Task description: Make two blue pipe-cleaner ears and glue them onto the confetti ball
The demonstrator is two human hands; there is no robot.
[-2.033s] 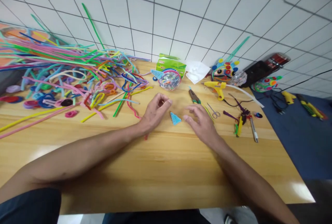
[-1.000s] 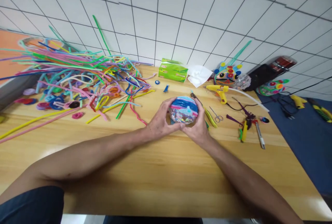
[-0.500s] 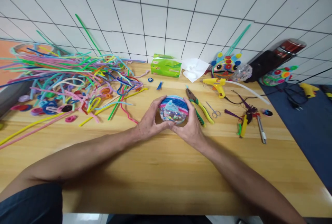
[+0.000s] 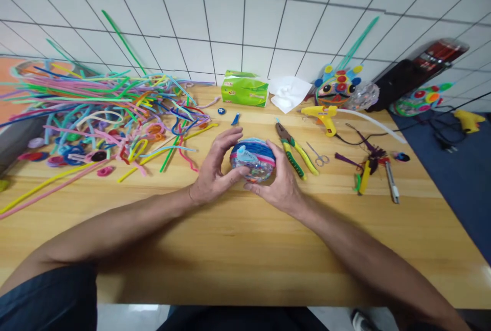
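Note:
A round clear ball (image 4: pixel 258 170), wrapped on its upper part in blue and pink pipe cleaners with a light blue piece on its front, is between my hands above the wooden table. My right hand (image 4: pixel 283 182) grips its right side, fingers along the edge and thumb below. My left hand (image 4: pixel 218 172) is at the left side with its fingers raised and apart, the thumb reaching to the front of the ball. Green-handled pliers (image 4: pixel 293 149) lie just right of my right hand, with small scissors (image 4: pixel 318 155) beyond them.
A heap of pipe cleaners (image 4: pixel 99 111) covers the left side. At the back are a green tissue pack (image 4: pixel 244 90), a white tissue (image 4: pixel 289 92), a yellow glue gun (image 4: pixel 322 116) and a decorated ball (image 4: pixel 337 88). A cutter knife (image 4: pixel 392 182) and a dark flask (image 4: pixel 418 72) are at right.
My left hand has loosened from the ball, its fingers now lifted off the left side. The ball has turned slightly, the light blue piece shifting left. The view has shifted a little.

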